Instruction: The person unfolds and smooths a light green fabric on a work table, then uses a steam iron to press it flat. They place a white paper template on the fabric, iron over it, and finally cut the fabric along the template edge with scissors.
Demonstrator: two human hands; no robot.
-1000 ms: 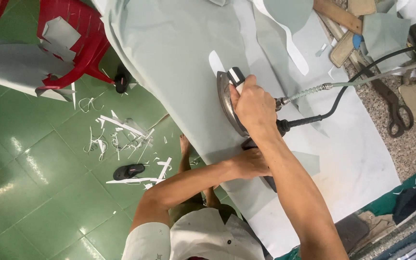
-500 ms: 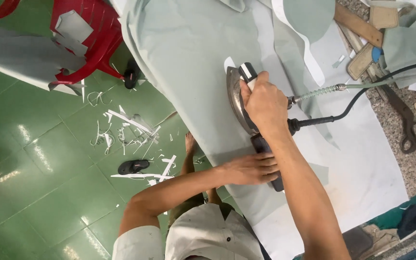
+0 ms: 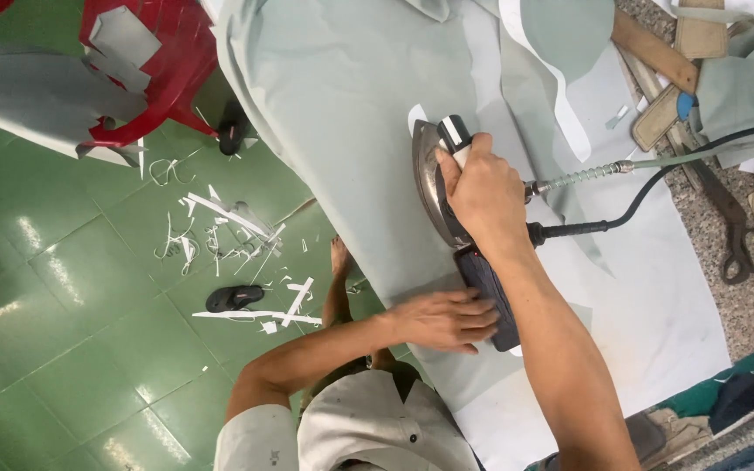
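Iron [image 3: 434,187] was clasped tight in the right hand [image 3: 477,192]; left hand [image 3: 442,320] lay flat, open, on cloth [image 3: 342,113]. Fingers so near could be burned.

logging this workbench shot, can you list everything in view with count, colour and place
steam iron: 1, steel and black, on the cloth
cloth: 1 sheet, pale grey-green, over the table
hose and cable: 2, grey and black, right of the iron
scissors: 1, dark, right edge
chair: 1, red, top left
sandal: 1, black, green floor
paper scraps: many, white, floor
left hand: flat on the cloth
right hand: grip on the iron's handle
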